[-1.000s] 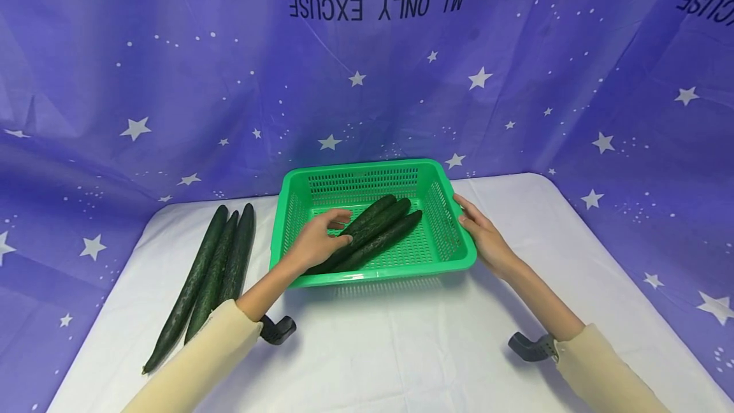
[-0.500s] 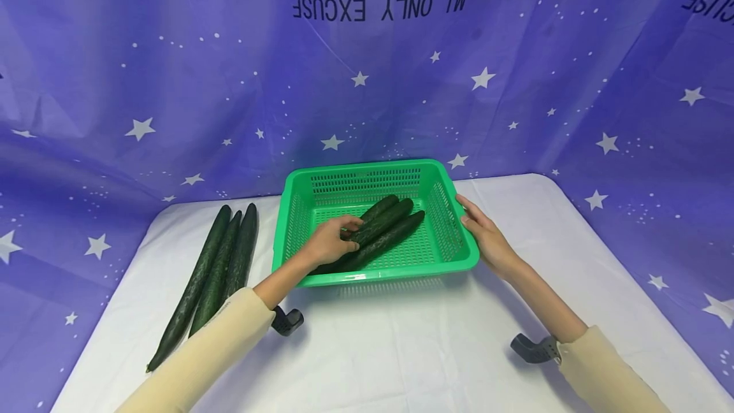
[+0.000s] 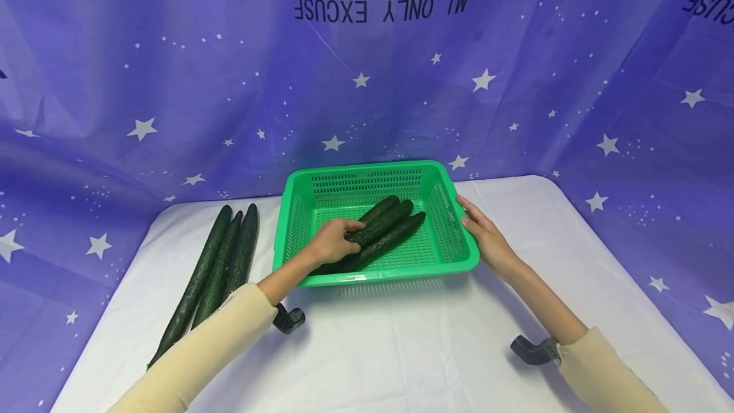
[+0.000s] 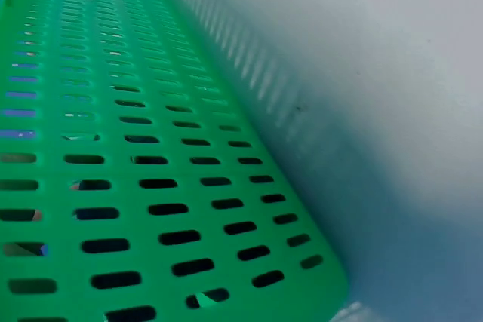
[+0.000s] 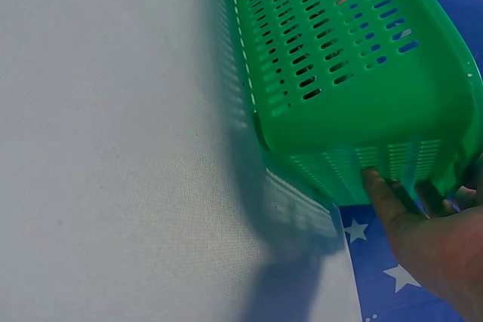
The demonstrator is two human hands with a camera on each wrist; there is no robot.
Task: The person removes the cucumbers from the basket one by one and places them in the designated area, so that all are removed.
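A green plastic basket (image 3: 367,278) with slotted walls stands on the white table, with three dark green cucumbers (image 3: 390,234) lying slantwise in it. My left hand (image 3: 332,241) reaches over the basket's near left side, its thumb and fingers round the cucumbers' middle part; the fingertips are partly hidden. At the right end, my right hand (image 3: 486,238) holds the basket by its rim, and in the right wrist view one finger (image 5: 389,197) lies against the outer end wall. The left wrist view shows only the basket's slotted long wall (image 4: 136,186), with the left hand out of sight.
Three more long cucumbers (image 3: 209,266) lie side by side on the table left of the basket, partly behind the left sleeve (image 3: 212,349). A purple star-printed cloth (image 3: 367,113) hangs right behind the table. White cloth (image 3: 401,349) covers the tabletop.
My left hand has moved right and down onto the cucumbers, its fingers closing round them. The right hand stays at the basket's right rim, and the basket keeps its place.
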